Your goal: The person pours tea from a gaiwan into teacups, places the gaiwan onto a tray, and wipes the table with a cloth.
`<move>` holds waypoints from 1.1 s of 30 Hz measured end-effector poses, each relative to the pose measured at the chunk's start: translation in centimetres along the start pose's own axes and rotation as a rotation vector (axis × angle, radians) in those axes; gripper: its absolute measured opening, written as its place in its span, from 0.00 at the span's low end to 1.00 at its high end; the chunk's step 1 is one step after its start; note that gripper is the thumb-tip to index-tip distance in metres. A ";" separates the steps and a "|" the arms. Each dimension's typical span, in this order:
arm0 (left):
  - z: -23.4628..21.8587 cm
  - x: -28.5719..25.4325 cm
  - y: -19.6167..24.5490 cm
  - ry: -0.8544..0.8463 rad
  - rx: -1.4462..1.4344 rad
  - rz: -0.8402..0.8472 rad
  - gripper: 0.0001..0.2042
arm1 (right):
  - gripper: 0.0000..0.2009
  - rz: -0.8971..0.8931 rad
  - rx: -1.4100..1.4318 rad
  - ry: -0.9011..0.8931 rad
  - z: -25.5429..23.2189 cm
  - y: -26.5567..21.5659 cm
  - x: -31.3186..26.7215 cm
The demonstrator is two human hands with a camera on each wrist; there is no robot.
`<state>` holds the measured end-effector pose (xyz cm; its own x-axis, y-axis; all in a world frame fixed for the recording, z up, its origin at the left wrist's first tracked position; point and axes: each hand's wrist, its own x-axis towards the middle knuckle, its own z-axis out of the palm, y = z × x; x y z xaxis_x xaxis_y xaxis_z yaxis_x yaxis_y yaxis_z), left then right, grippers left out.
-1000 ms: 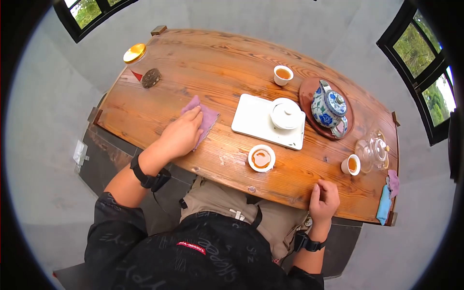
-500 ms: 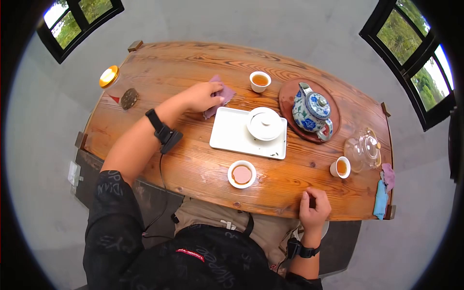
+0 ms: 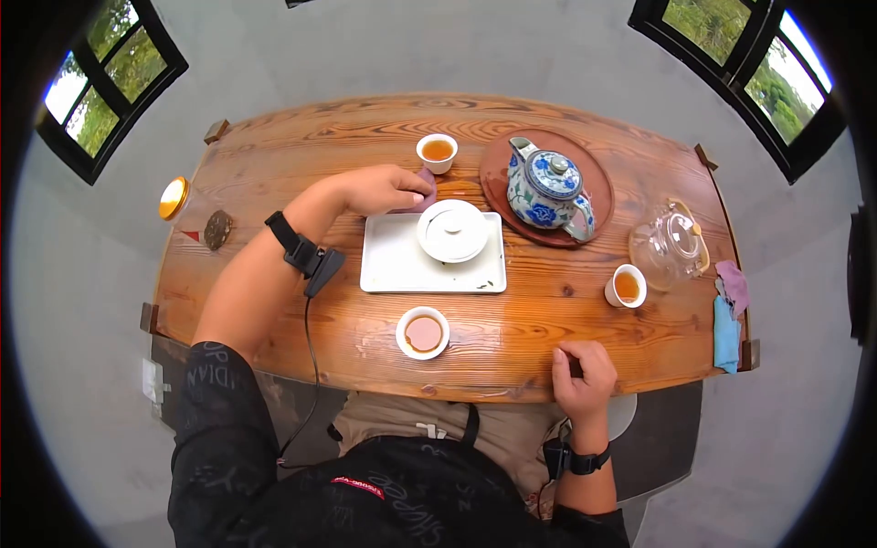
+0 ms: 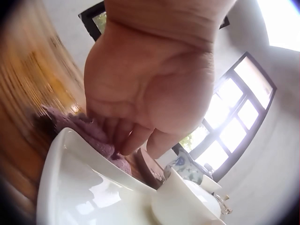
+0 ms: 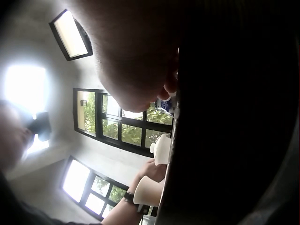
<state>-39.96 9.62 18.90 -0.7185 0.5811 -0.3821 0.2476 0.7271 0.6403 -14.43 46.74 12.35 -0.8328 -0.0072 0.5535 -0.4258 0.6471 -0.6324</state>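
Bent fingers of my left hand (image 3: 379, 189) grip a bunched purple cloth (image 3: 427, 194) on the wood, just behind the white tray (image 3: 388, 265). In the left wrist view, the left hand (image 4: 145, 84) hangs over the cloth (image 4: 89, 131) beside the tray's raised rim (image 4: 70, 145). A lidded white bowl (image 3: 452, 233) stands on the tray, and a cup of tea (image 3: 438, 153) is close behind the cloth. My right hand (image 3: 585, 376) rests at the table's front edge, its fingers loosely curled, holding nothing.
A blue-and-white teapot (image 3: 550, 187) sits on a round brown tray (image 3: 598, 173). Rightward are a glass pot (image 3: 662, 245), a tea cup (image 3: 627, 287) and folded cloths (image 3: 727, 333). Another tea cup (image 3: 423, 333) is in front. A gold-lidded jar (image 3: 174, 198) and dark disc (image 3: 217, 230) are left.
My left hand has slid the purple cloth from the table's left front to behind the white tray. My right hand has stayed near the front edge. The head view has shifted.
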 end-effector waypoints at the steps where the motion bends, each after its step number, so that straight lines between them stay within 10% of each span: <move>1: 0.2 0.2 -0.1 -0.004 0.008 0.002 0.21 | 0.02 -0.010 0.003 -0.012 -0.1 0.0 0.0; 15: 2.1 1.9 3.5 0.056 -0.788 -0.015 0.17 | 0.04 -0.042 0.014 0.035 0.0 0.1 0.2; 33: 3.3 4.4 5.7 0.083 -0.653 -0.125 0.20 | 0.04 -0.050 0.006 0.035 0.0 0.1 0.2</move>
<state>-39.62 17.51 18.63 -0.7701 0.4581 -0.4440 -0.2661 0.4018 0.8762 -14.63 46.83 12.45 -0.7978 -0.0128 0.6028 -0.4688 0.6420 -0.6068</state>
